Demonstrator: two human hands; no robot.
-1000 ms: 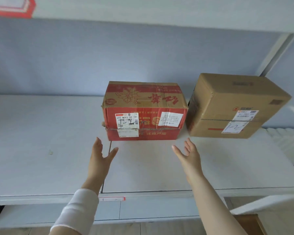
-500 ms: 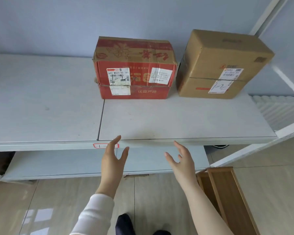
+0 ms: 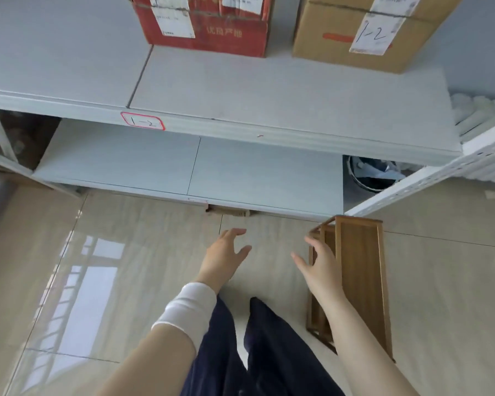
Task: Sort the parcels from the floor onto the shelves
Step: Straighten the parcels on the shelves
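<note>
A person's left hand (image 3: pixel 226 254) and right hand (image 3: pixel 322 265) reach out empty above a tiled floor (image 3: pixel 112 252), in front of white shelves.
Both hands are open, fingers spread and relaxed, holding nothing; the left wrist wears a white sleeve (image 3: pixel 187 308). The right hand shows in front of the near corner of a wooden rack (image 3: pixel 357 275) lying on the floor; whether it touches the rack cannot be told. Two parcels sit side by side on the upper shelf (image 3: pixel 269 90): a red box (image 3: pixel 209 32) on the left and a brown box (image 3: pixel 326 38) on the right, its paper label handwritten "1-2". A red-edged tag (image 3: pixel 142 120) on the shelf's front edge also reads "1-2". A lower shelf (image 3: pixel 183 164) lies beneath.
</note>
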